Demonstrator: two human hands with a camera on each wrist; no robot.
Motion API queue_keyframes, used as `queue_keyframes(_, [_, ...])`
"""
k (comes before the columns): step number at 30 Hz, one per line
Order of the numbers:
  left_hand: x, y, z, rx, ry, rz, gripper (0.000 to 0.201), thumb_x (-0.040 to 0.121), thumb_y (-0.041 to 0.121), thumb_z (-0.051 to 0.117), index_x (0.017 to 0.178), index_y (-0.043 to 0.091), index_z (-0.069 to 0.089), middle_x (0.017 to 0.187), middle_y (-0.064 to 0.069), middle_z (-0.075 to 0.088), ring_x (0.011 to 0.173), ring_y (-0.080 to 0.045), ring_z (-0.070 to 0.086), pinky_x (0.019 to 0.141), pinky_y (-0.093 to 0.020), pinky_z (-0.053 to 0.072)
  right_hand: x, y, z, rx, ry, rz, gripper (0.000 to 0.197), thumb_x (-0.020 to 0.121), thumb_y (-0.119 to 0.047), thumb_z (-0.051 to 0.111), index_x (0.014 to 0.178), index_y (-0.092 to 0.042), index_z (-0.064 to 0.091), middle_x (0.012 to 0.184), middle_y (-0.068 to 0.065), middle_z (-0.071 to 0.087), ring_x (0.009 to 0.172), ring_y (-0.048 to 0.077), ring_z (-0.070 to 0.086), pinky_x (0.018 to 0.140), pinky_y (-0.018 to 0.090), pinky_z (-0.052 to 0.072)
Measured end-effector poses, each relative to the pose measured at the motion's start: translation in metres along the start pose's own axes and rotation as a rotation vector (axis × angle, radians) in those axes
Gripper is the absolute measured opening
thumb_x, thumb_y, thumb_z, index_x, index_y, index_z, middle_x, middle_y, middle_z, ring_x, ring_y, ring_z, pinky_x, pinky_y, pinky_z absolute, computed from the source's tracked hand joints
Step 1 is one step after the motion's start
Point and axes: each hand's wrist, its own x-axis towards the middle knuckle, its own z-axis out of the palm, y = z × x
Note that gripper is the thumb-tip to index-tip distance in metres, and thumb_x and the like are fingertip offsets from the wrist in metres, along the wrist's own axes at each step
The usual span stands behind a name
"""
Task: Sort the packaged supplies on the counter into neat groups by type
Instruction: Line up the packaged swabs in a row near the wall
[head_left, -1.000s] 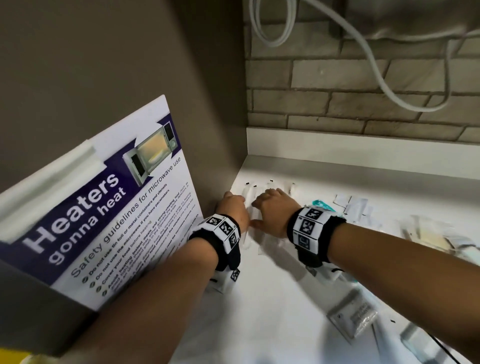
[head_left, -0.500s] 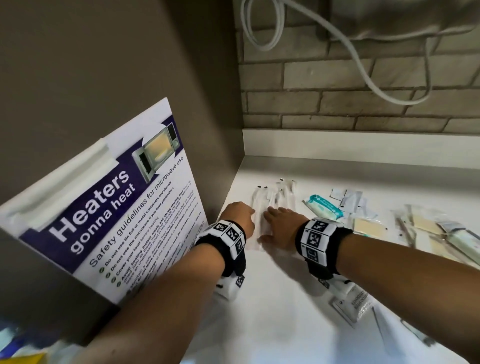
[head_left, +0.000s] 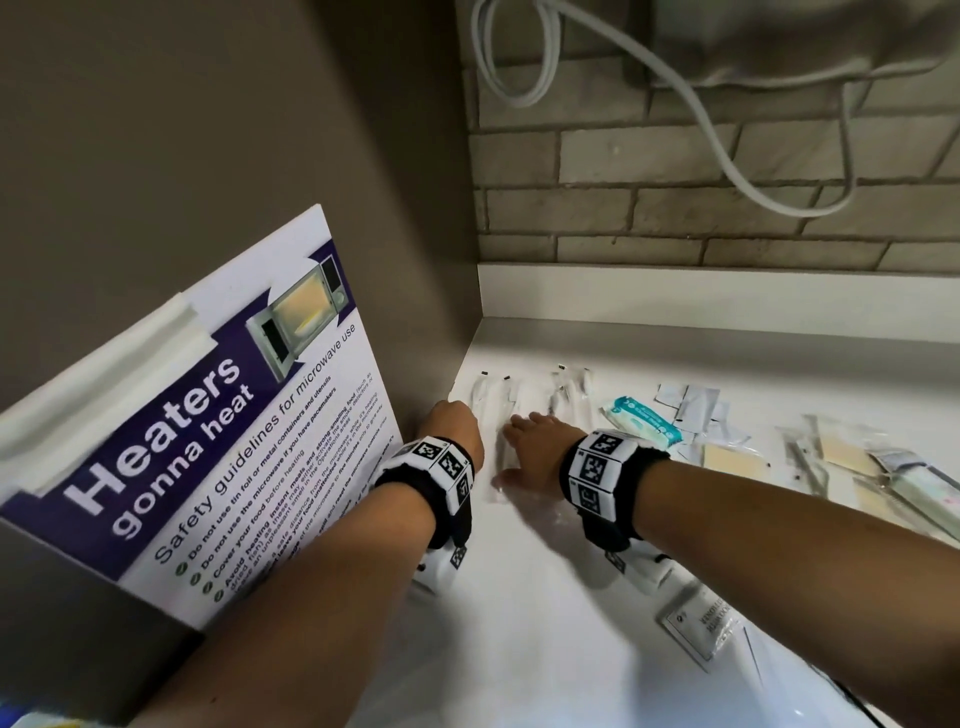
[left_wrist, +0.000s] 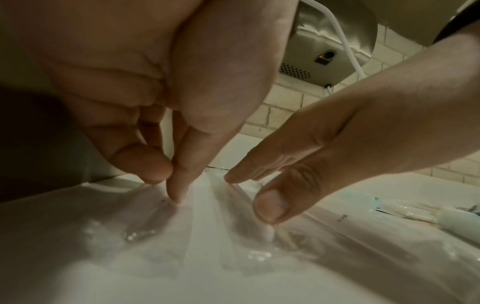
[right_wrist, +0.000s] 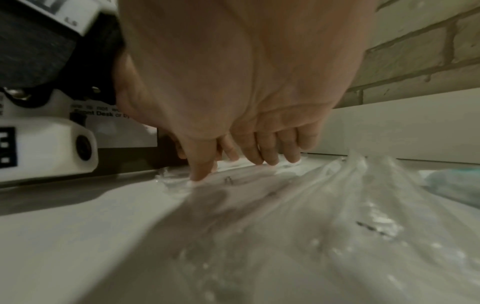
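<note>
Several long clear packets (head_left: 498, 400) lie side by side in the back left corner of the white counter (head_left: 545, 649). My left hand (head_left: 457, 423) sits at the left of the row by the wall. In the left wrist view its fingers are curled, and thumb and index tip (left_wrist: 166, 181) meet on a clear packet (left_wrist: 145, 226). My right hand (head_left: 535, 441) lies just right of it, its straight fingers (right_wrist: 249, 158) pressing down on the neighbouring clear packets (right_wrist: 285, 205). The near ends of the packets are hidden under both hands.
A teal wipes pack (head_left: 641, 421), small white sachets (head_left: 691, 402) and beige pad packets (head_left: 732, 460) lie to the right. A printed packet (head_left: 701, 623) lies under my right forearm. A microwave poster (head_left: 208, 415) leans on the left wall. A cable (head_left: 727, 156) hangs on the brick wall.
Both hands have slid back toward me along the clear packets, so more of their far ends show. The right hand has flattened onto them.
</note>
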Motion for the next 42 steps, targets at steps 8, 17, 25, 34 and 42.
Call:
queue_keyframes(8, [0.011,-0.008,0.001,0.029,-0.005,-0.035,0.041,0.091,0.011,0.053,0.132,0.011,0.058,0.136,-0.008,0.057,0.128,-0.022,0.052,0.105,-0.026,0.042,0.013,-0.008,0.0,0.108,-0.016,0.024,0.072,0.092,-0.048,0.052,0.147,-0.008,0.029,0.156,0.01,0.027,0.137,0.034,0.036,0.112,0.041,0.031])
queue_keyframes(17, [0.015,-0.006,0.002,0.039,-0.034,-0.075,0.04,0.086,0.01,0.059,0.126,0.014,0.063,0.129,-0.005,0.062,0.118,-0.021,0.06,0.095,-0.027,0.049,0.014,-0.01,0.004,0.139,-0.037,0.028,0.076,0.093,-0.046,0.051,0.15,-0.007,0.021,0.159,0.012,0.018,0.138,0.035,0.036,0.113,0.041,0.031])
queue_keyframes(25, [0.014,-0.006,0.001,0.054,-0.023,-0.051,0.041,0.087,0.01,0.057,0.128,0.013,0.061,0.131,-0.005,0.06,0.121,-0.021,0.058,0.098,-0.027,0.049,0.008,-0.009,0.003,0.154,-0.04,0.03,0.074,0.093,-0.045,0.052,0.15,-0.007,0.023,0.158,0.011,0.02,0.138,0.035,0.036,0.112,0.041,0.033])
queue_keyframes(34, [0.002,0.0,-0.013,-0.092,0.056,-0.002,0.052,0.087,0.004,0.055,0.137,0.019,0.053,0.135,-0.008,0.054,0.122,-0.024,0.056,0.102,-0.032,0.046,-0.009,0.0,-0.015,0.139,0.057,-0.014,0.063,0.097,-0.046,0.044,0.148,-0.011,0.031,0.154,0.012,0.031,0.138,0.031,0.037,0.114,0.041,0.029])
queue_keyframes(42, [-0.029,0.044,-0.005,-0.238,-0.028,0.231,0.026,0.091,0.022,0.059,0.115,0.023,0.069,0.119,-0.001,0.067,0.109,-0.021,0.063,0.097,-0.032,0.05,-0.037,0.055,-0.024,0.089,0.13,0.227,0.05,0.09,-0.044,0.056,0.129,-0.014,0.051,0.129,0.008,0.052,0.123,0.027,0.045,0.097,0.039,0.043])
